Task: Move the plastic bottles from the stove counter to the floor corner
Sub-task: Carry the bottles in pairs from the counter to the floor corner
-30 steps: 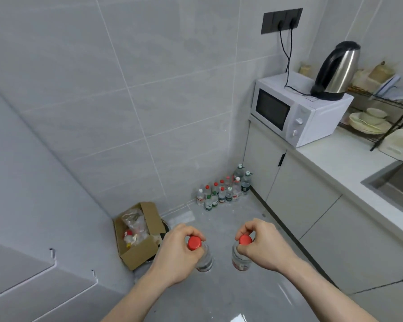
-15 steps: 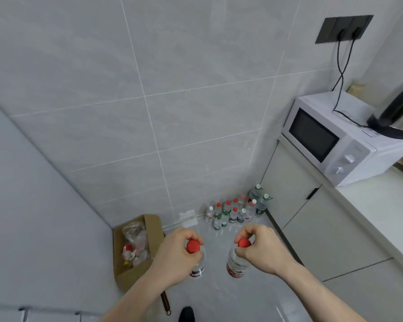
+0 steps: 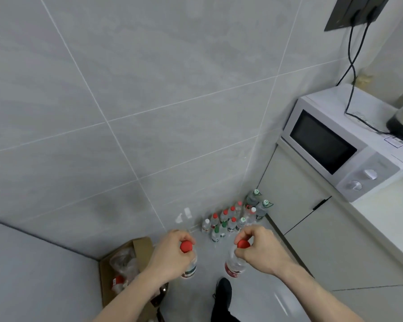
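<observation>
My left hand (image 3: 170,254) grips a clear plastic bottle (image 3: 190,267) by its red cap, the bottle hanging upright above the floor. My right hand (image 3: 260,251) pinches a second clear bottle (image 3: 234,266) by its red cap, its red label low on the body. Both hang side by side, a short gap between them. Ahead, several small bottles (image 3: 230,220) with red, green and white caps stand clustered on the floor in the corner where the tiled wall meets the cabinet.
An open cardboard box (image 3: 123,263) with plastic scraps sits on the floor at the left. A white microwave (image 3: 344,145) stands on the counter at right above pale cabinet doors (image 3: 296,205). My dark shoe (image 3: 223,289) shows below the bottles.
The view has swung left and down toward the corner; the bottle cluster looks nearer. Both hands keep hold of their bottles, carried forward.
</observation>
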The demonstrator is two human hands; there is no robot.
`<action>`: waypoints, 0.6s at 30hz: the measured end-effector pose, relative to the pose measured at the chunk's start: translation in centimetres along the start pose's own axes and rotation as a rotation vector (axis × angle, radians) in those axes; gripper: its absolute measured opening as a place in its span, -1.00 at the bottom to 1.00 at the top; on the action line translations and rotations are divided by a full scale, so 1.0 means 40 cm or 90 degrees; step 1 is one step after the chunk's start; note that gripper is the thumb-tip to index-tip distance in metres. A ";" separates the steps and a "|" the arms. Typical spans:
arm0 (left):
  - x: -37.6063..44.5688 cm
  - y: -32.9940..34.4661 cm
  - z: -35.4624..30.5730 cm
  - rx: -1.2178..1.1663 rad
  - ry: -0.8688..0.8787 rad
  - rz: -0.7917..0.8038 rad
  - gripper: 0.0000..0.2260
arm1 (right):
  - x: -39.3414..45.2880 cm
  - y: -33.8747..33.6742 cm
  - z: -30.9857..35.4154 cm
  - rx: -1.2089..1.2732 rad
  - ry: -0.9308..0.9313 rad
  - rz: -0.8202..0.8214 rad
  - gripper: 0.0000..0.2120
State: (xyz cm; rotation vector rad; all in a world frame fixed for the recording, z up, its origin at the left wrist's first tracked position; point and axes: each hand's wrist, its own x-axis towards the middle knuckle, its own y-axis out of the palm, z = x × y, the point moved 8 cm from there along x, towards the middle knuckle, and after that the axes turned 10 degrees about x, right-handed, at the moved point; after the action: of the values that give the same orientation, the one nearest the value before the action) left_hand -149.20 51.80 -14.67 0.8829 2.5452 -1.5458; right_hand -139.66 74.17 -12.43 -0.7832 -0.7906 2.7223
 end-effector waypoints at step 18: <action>0.573 0.162 0.054 0.083 -0.069 0.151 -0.84 | 0.489 -0.010 -0.134 0.023 0.157 0.018 -0.86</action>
State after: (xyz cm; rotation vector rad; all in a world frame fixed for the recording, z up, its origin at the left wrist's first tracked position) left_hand -165.80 62.51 -28.12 1.0394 2.1960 -1.6509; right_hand -153.16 83.24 -24.56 -1.1029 -0.6788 2.5872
